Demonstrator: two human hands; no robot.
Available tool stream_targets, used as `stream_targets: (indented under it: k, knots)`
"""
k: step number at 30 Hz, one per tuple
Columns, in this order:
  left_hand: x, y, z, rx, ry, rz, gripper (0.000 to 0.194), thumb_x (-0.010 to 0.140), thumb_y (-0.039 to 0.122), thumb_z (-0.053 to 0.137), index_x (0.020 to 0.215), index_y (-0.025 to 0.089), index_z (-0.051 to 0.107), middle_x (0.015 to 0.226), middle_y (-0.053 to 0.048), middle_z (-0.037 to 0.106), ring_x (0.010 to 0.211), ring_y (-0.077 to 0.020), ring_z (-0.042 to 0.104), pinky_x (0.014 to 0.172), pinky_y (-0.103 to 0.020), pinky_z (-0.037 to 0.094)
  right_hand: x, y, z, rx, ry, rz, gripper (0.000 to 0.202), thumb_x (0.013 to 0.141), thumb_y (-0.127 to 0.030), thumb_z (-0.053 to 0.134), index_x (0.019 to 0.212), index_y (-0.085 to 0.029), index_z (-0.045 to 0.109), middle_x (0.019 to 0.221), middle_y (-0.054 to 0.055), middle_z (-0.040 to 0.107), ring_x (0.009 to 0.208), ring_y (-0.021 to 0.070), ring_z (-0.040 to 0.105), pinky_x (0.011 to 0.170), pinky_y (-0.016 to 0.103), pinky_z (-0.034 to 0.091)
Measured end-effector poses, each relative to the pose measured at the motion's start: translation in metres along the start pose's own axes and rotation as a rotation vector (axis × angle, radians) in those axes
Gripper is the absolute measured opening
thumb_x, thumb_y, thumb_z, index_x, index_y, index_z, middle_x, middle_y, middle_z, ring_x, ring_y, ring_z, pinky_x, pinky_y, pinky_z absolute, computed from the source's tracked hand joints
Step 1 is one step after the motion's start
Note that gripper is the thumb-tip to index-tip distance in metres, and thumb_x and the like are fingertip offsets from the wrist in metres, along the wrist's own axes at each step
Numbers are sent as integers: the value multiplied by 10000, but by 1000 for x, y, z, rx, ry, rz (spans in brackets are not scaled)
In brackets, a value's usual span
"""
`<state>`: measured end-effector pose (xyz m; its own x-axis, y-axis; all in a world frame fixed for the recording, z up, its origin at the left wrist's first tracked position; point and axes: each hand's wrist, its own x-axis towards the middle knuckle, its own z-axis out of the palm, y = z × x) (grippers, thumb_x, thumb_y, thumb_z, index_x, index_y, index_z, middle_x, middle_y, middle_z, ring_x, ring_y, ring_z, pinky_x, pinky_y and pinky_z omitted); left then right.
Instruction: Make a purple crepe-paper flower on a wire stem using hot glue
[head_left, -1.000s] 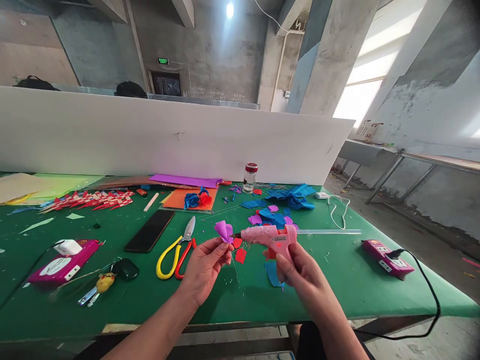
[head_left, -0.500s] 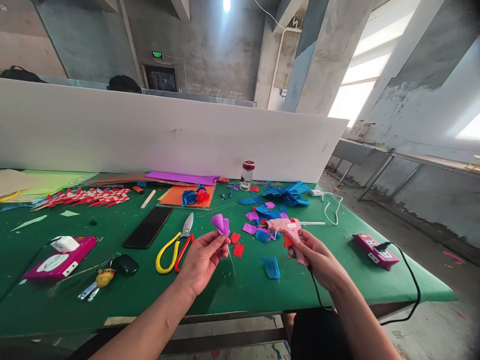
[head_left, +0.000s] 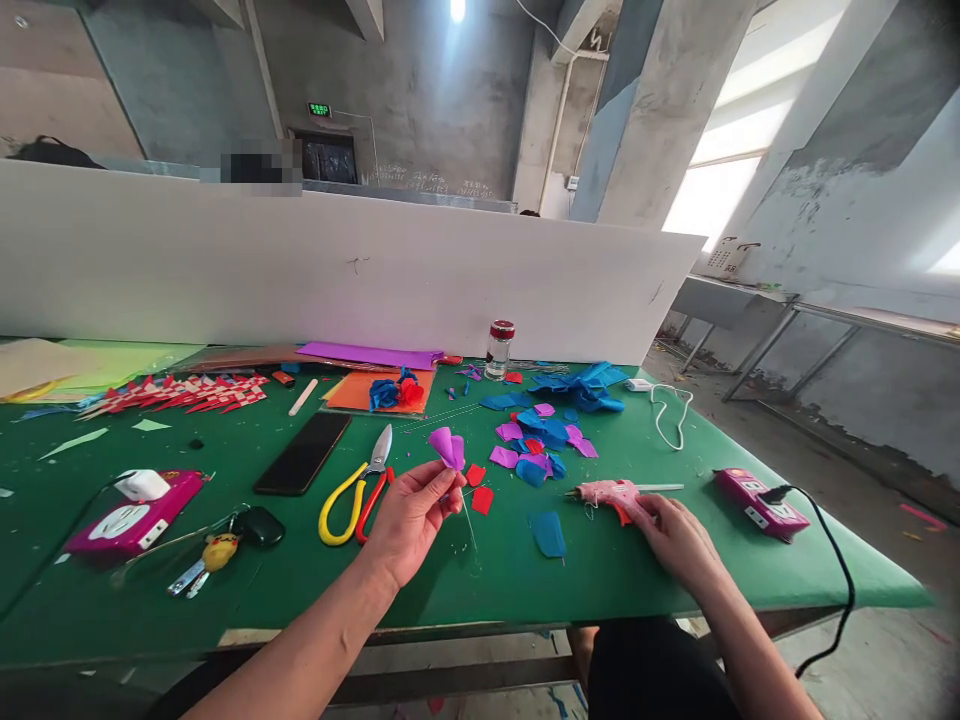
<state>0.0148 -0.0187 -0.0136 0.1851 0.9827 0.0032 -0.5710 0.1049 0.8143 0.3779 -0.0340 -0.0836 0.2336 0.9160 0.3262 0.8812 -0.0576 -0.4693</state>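
Note:
Between the fingertips of my left hand [head_left: 420, 515] is a purple paper flower [head_left: 448, 447] on a thin wire stem that slants down below the hand. My right hand [head_left: 681, 540] has its fingers on the handle of a pink hot glue gun [head_left: 609, 492], which lies low at the tabletop with its nozzle pointing left and a glue stick out of its back. Red paper petals [head_left: 482, 499] lie just right of my left hand. A single blue petal [head_left: 547, 535] rests between the hands. Scissors [head_left: 365, 487] with yellow and red handles lie left of my left hand.
Blue, purple and red petals [head_left: 544, 432] lie in a loose pile ahead. A glass jar [head_left: 499, 350] stands by the white partition [head_left: 420, 270]. Left are a phone [head_left: 302, 453], keys [head_left: 217, 553] and a power strip [head_left: 139, 520]; another power strip [head_left: 761, 503] is at right.
My right hand has lowered the glue gun to the tabletop, moving right and down, away from the petal pile. My left hand still holds the purple flower, nearly unmoved.

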Motion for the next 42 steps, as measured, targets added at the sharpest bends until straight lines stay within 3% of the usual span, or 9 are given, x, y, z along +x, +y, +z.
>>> stream_targets:
  k: [5, 9, 12, 15, 18, 22, 26, 32, 42]
  knots:
    - [0, -1, 3, 64, 15, 22, 183, 690, 254, 795, 800, 117, 745, 714, -40, 677, 581, -78, 547, 552, -194, 463, -5, -102, -27, 167, 260, -228, 316, 899, -439, 451, 1045, -224, 632, 1033, 109, 677, 1001, 288, 586, 877, 444, 458]
    - [1, -1, 5, 84, 61, 45, 217, 633, 263, 830, 781, 130, 742, 690, -38, 684, 587, -97, 564, 551, -205, 466, -16, -194, -13, 530, 25, -427, 377, 937, -281, 407, 1291, -240, 528, 1267, 89, 614, 1170, 240, 550, 959, 400, 451]
    - [4, 7, 3, 97, 99, 107, 200, 631, 258, 828, 764, 135, 742, 682, -30, 678, 584, -96, 565, 561, -207, 468, -36, -225, -2, 468, -90, -495, 505, 823, -280, 603, 1319, -208, 542, 1262, 131, 620, 1176, 318, 542, 934, 444, 448]
    - [7, 21, -3, 125, 111, 193, 173, 650, 239, 812, 766, 128, 746, 708, -33, 674, 576, -84, 545, 567, -205, 464, -55, -225, -14, 367, -350, -647, 251, 741, -319, 721, 984, -260, 739, 858, 63, 744, 804, 266, 664, 662, 326, 478]
    - [8, 30, -7, 132, 108, 211, 171, 655, 238, 808, 767, 125, 746, 718, -33, 668, 577, -83, 539, 560, -206, 454, -52, -213, -29, 468, -576, -733, 109, 765, -383, 711, 735, -283, 743, 633, -31, 705, 554, 150, 604, 487, 237, 358]
    - [5, 24, -3, 169, 135, 190, 188, 661, 264, 803, 784, 134, 745, 706, -29, 673, 578, -87, 542, 566, -214, 452, -24, -205, -17, 678, -356, -380, 269, 862, -376, 591, 681, -218, 712, 583, -11, 654, 538, 141, 567, 499, 246, 359]
    - [3, 8, 3, 211, 186, 156, 218, 644, 290, 811, 787, 140, 744, 695, -34, 693, 598, -102, 558, 594, -220, 464, -17, -213, 16, 1005, -45, -176, 272, 892, -353, 543, 1086, -233, 691, 1039, 63, 712, 974, 220, 637, 842, 331, 480]
    - [2, -1, 6, 244, 172, 149, 218, 626, 286, 815, 785, 152, 751, 684, -23, 697, 621, -121, 566, 641, -235, 474, -36, -233, 38, 1319, -278, -37, 362, 873, -387, 564, 1191, -240, 655, 1169, 68, 684, 1094, 247, 611, 952, 397, 473]
    - [1, -1, 5, 414, 183, 233, 206, 660, 320, 785, 796, 167, 767, 630, -12, 671, 615, -140, 559, 631, -241, 455, -39, -240, 33, 1189, -95, -148, 285, 890, -271, 531, 1125, -257, 691, 1106, 62, 695, 1065, 240, 601, 977, 412, 444]
